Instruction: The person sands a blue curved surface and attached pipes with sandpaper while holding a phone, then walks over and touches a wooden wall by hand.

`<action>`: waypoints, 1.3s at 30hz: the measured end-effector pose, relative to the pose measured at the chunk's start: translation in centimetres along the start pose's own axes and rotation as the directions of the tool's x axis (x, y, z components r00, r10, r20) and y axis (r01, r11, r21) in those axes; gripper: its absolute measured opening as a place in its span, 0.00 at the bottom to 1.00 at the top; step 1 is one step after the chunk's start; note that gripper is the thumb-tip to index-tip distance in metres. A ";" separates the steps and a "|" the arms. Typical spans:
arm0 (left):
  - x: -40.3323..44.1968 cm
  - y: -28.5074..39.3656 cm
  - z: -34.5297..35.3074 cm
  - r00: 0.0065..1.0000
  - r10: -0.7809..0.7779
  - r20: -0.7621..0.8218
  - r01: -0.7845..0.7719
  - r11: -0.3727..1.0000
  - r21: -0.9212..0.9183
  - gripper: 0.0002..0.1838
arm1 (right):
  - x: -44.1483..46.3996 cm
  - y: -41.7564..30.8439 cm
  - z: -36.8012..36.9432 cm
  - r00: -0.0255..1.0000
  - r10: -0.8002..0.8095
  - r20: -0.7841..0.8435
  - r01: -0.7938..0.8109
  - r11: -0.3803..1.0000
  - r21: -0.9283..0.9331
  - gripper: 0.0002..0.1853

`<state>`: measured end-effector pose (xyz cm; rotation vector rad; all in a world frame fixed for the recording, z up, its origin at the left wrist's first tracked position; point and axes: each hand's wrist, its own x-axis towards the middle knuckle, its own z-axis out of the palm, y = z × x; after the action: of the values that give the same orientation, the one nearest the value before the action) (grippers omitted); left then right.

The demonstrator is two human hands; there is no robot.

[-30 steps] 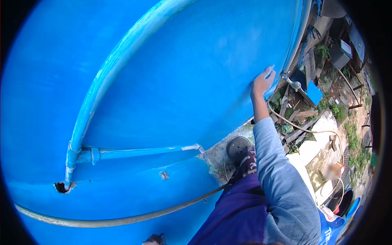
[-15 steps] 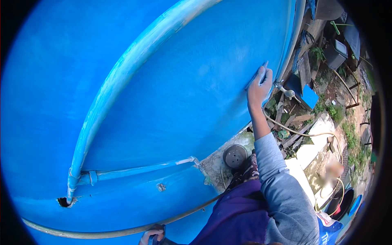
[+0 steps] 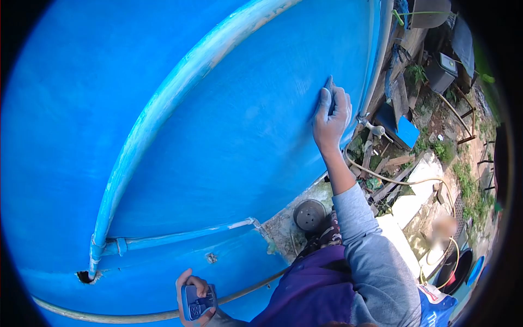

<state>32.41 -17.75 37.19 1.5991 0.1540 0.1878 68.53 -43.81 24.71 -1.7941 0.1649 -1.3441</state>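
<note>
My right hand (image 3: 332, 117) is closed on a thin dark grey flat piece (image 3: 329, 83) that looks like folded sandpaper. It is up against the blue painted wall (image 3: 256, 125), close to the wall's right edge. Faint pale scuffs show on the paint near it. Low in the view, my left hand (image 3: 186, 291) grips a flat dark blue-grey rectangular piece (image 3: 199, 301) with pale printed marks. The thumb lies across its face; I cannot make out what it is. This hand is in front of a long thin pipe (image 3: 141, 316).
A thick blue-painted pipe (image 3: 158, 109) arcs over the wall, with a thinner pipe (image 3: 180, 234) branching off. A tap (image 3: 375, 128) sticks out at the wall's edge. A round dark pot (image 3: 310, 215), a yellowish hose (image 3: 403, 179), boards and a dark bin (image 3: 440, 73) are around me.
My right hand has shifted left on the wall, partly with a slight view shift. My left hand has moved up and left, bringing the printed face of its flat piece into view.
</note>
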 end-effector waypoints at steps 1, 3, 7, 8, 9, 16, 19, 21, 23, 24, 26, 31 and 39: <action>0.8 0.4 0.8 0.995 -0.012 -0.094 0.008 0.999 -0.042 0.58 | -0.5 2.2 0.7 1.000 0.005 -0.007 -0.005 1.000 -0.007 0.17; 1.3 -0.5 -0.7 0.974 0.029 -0.226 -0.004 0.994 0.113 0.63 | -2.4 9.0 1.7 0.848 0.530 0.013 -0.530 0.847 0.044 0.17; 3.3 -1.3 -0.8 0.950 0.103 -0.296 -0.027 0.968 0.249 0.67 | -1.1 8.5 0.0 0.712 0.676 0.189 -0.699 0.708 0.100 0.17; 3.5 -1.7 -0.9 0.944 0.119 -0.308 -0.022 0.954 0.300 0.67 | -0.6 6.1 0.0 0.849 0.503 0.162 -0.520 0.849 0.090 0.17; 3.7 -2.2 -0.8 0.939 0.132 -0.319 -0.013 0.936 0.352 0.67 | 0.3 3.0 -0.2 0.853 0.495 0.163 -0.513 0.853 0.093 0.17; 6.3 -3.3 1.4 0.788 0.413 -0.455 -0.163 0.855 0.493 0.67 | -0.9 9.3 0.6 0.792 0.605 0.084 -0.610 0.790 0.067 0.12; 7.2 -4.4 0.4 0.799 0.410 -0.440 -0.105 0.816 0.569 0.63 | 1.8 8.4 1.4 0.872 0.489 0.020 -0.489 0.869 0.072 0.14; 6.9 -5.4 0.0 0.740 0.418 -0.527 -0.033 0.805 0.592 0.60 | 5.3 1.2 -0.1 0.979 0.187 0.083 -0.196 0.973 0.124 0.15; 6.7 -5.2 0.5 0.755 0.379 -0.536 0.031 0.795 0.606 0.60 | 5.3 3.0 0.3 0.974 0.193 0.118 -0.196 0.981 0.012 0.17; 7.0 -5.0 0.6 0.756 0.353 -0.552 0.075 0.790 0.608 0.59 | 4.3 6.2 1.1 0.956 0.292 0.023 -0.291 0.957 -0.011 0.17; 7.3 -5.5 0.6 0.739 0.381 -0.556 0.070 0.777 0.625 0.59 | 1.2 13.7 1.9 0.868 0.492 -0.066 -0.496 0.861 -0.110 0.17; 8.6 -5.3 2.9 0.682 0.357 -0.638 0.132 0.799 0.587 0.60 | 5.6 7.8 0.0 0.908 0.408 0.097 -0.412 0.911 0.030 0.17; 9.3 -5.6 3.3 0.618 0.371 -0.693 0.127 0.823 0.554 0.56 | 0.3 15.9 0.0 0.822 0.547 0.158 -0.542 0.837 -0.079 0.15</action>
<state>42.29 -18.78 31.73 2.0177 0.8555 1.0632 74.53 -53.77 13.90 -1.7007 0.5630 -0.7717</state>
